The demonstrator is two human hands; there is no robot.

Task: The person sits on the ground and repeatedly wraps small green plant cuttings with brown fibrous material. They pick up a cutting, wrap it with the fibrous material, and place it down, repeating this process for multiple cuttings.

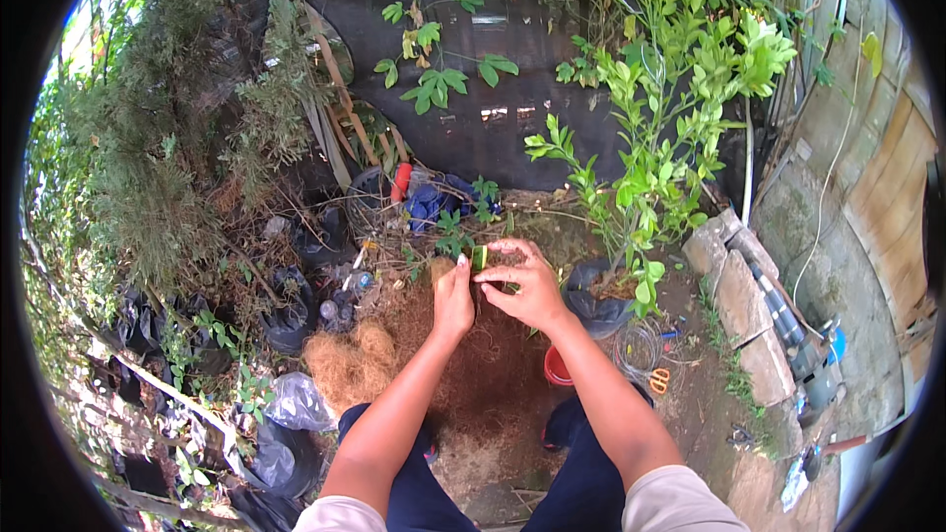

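Both my hands are close together in front of me, above brown fibrous soil (480,362). A small green and yellow piece, perhaps a leaf (480,258), shows between them. The fingers of my right hand (528,284) are bent around this piece, with the thumb and fingertips towards my left hand. My left hand (453,299) is upright, its thumb up, against a brown fibrous clump (441,270). What lies between the palms is mostly hidden. Green lobed leaves (452,233) show just beyond the fingers.
Pale coconut-like fibre (351,362) lies at left, near black plastic grow bags (288,310). A potted citrus-like shrub (643,185) stands at right. Below it are a red pot (558,367), coiled wire (635,346) and orange-handled scissors (659,380). Concrete blocks (739,303) line the right side.
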